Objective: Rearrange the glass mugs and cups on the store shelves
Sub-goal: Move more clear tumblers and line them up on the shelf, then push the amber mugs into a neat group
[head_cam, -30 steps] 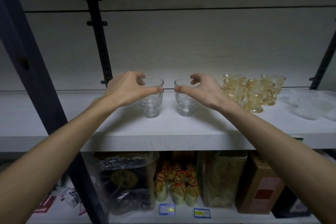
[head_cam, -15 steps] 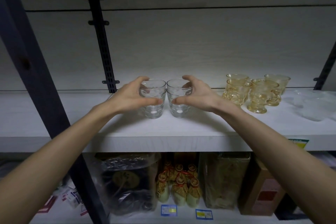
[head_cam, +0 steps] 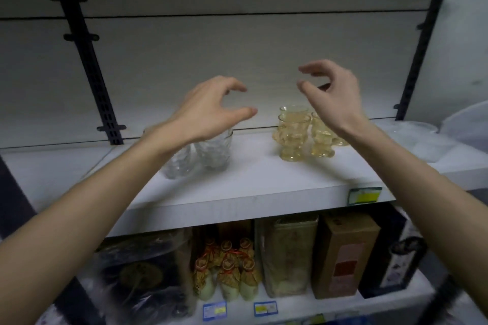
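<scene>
Two clear dimpled glass cups stand side by side on the white shelf (head_cam: 264,182): one (head_cam: 215,152) shows right of my left wrist, the other (head_cam: 177,166) is half hidden under my forearm. My left hand (head_cam: 211,111) hovers above them, fingers curled apart, holding nothing. My right hand (head_cam: 330,95) is raised higher, open and empty, above a cluster of amber glass mugs (head_cam: 293,134). Some of the amber mugs (head_cam: 323,140) are partly hidden behind my right wrist.
Black shelf uprights stand at the left (head_cam: 89,60) and right (head_cam: 420,47). Clear plastic lies at the shelf's right end (head_cam: 422,137). Below are a bag-wrapped dark item (head_cam: 140,274), small gold-wrapped bottles (head_cam: 227,269), a jar (head_cam: 289,253) and a brown box (head_cam: 343,253).
Both hands let go of the clear cups, which now stand together on the shelf, and lifted up and to the right. The view shifted so the cups sit further left.
</scene>
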Demonstrator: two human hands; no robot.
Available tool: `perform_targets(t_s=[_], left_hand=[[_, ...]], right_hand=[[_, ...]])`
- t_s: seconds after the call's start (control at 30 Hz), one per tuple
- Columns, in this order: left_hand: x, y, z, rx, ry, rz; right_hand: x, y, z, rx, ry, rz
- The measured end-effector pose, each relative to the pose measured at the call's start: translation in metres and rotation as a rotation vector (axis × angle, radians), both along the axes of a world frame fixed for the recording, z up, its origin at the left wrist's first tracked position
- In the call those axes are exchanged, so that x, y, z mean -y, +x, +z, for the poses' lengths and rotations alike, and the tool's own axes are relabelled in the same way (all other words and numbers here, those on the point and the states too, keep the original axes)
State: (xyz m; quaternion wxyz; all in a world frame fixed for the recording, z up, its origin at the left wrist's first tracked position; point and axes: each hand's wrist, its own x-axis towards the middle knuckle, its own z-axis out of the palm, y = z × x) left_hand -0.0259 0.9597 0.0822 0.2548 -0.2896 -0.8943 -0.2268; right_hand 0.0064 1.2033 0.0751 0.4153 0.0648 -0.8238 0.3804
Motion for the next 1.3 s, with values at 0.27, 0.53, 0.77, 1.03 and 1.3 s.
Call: perform_targets(t_s=[0.27, 0.53, 0.77, 1.03, 1.3], left_hand=[[-0.103, -0.023, -0.025, 0.125, -0.144, 0.065], [-0.123, -0.017, -0.044, 0.192, 0.092, 0.201], [-0.111, -0.010, -0.033, 0.393, 0.187, 0.018], [-0.087, 0.008, -0.033, 0.558, 0.205, -0.209], [-0.082, 0.006, -0.032, 0.702, 0.173, -0.275]], right_hand=[[-0.117, -0.011, -0.020, 0.410, 0.482, -0.048], [-0.127, -0.034, -0.039, 0.348, 0.795, -0.031], [-0.135, -0.028, -0.027, 0.423, 0.839, 0.117], [-0.124, 0.010, -0.023, 0.423, 0.630, 0.323], [-0.122, 0.013, -0.017, 0.510, 0.563, 0.418]])
